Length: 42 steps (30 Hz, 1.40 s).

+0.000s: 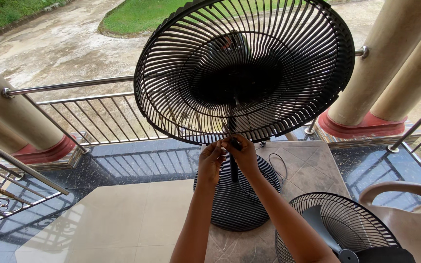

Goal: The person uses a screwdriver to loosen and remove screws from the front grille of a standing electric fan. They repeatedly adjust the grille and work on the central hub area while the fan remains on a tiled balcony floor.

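Home balcony or veranda, upper level: tiled floor (123, 214), steel railing (74, 104), round pillars (386, 53) left and right, wet driveway (59, 44) and lawn (137, 14) far below.

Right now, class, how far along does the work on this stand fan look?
Done: one black grille sits on the fan's stand. In hand: the left hand and right hand meet at that grille's bottom rim, pinching something small and dark. Left: the second grille and the blades lie loose on the floor.
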Motion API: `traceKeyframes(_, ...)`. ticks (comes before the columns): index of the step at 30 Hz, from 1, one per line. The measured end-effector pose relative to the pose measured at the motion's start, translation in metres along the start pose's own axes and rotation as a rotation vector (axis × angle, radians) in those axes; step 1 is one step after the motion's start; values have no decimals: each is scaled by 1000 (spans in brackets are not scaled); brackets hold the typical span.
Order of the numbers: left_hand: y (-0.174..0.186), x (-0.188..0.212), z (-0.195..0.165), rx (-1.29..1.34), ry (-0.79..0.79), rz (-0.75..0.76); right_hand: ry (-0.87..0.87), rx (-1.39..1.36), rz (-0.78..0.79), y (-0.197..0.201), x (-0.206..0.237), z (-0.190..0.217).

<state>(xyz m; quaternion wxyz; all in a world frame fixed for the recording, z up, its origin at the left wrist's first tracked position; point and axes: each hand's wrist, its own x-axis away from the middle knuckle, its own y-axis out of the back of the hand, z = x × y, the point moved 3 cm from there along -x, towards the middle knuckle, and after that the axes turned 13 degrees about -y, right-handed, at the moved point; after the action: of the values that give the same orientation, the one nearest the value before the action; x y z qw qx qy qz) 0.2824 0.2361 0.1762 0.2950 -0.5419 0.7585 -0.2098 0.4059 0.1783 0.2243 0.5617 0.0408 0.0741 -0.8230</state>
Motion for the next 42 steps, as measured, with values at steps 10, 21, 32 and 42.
traceKeyframes(10,34,-44,-75,-650,-622,-372,178,148,-72,9,8,17)
traceKeyframes(21,35,-55,-76,-223,-463,-279,715,379,-478,22,-31,94)
traceKeyframes(32,29,-62,-83,-302,-590,-246,712,370,-469,30,-69,89)
traceKeyframes(42,22,-63,-81,-281,-804,-331,830,352,-418,33,-73,88)
